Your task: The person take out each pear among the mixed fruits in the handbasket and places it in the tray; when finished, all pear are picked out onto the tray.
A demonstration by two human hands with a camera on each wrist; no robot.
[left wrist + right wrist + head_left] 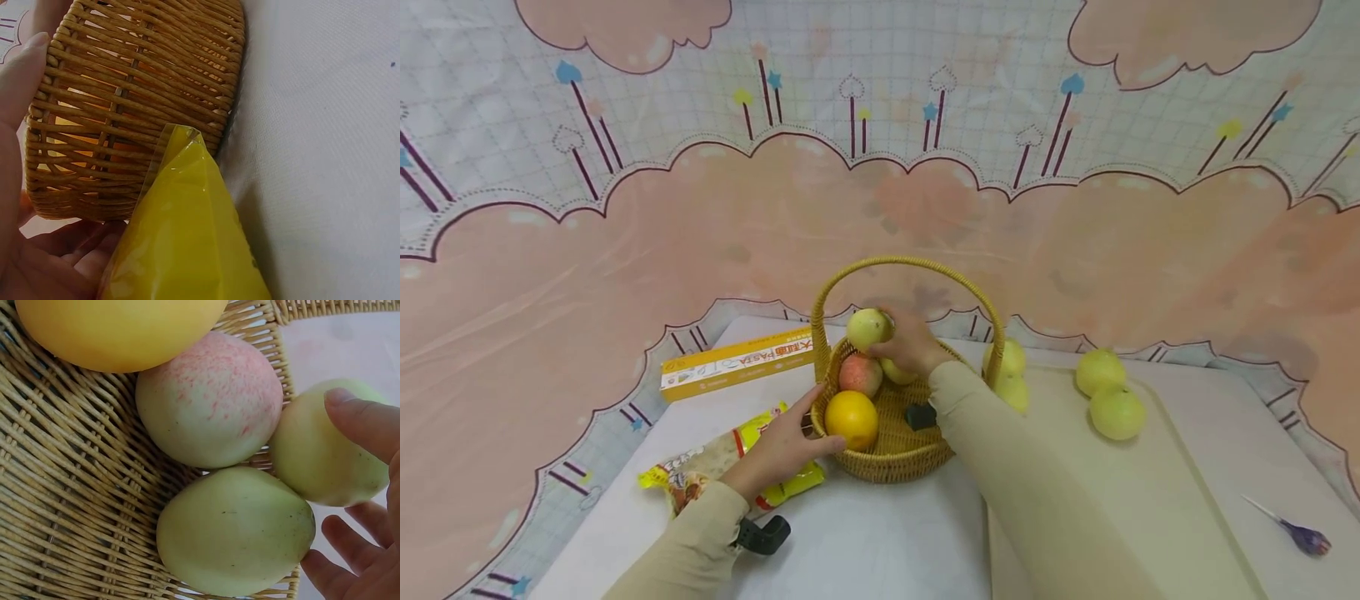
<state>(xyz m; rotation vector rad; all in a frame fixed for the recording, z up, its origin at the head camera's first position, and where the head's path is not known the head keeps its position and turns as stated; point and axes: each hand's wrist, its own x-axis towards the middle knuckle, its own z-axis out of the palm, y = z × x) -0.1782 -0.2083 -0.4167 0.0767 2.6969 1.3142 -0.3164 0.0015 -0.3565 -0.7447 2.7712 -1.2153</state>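
My left hand grips the near-left rim of a woven basket with a tall arched handle, thumb over the edge in the left wrist view. At the basket's far side, my right hand holds a pale green fruit between thumb and fingers, above the rim. Beneath it inside lie a red-speckled peach, an orange and a second pale green fruit. In the right wrist view, the held fruit overlaps the basket's edge, close beside the peach. A dark wrist device shows at my right sleeve.
Behind the basket's left stands a yellow pasta box. A yellow plastic packet lies under my left forearm, its end against the basket. Rightward, a cream tray bears several pale green fruits; a lollipop lies beyond.
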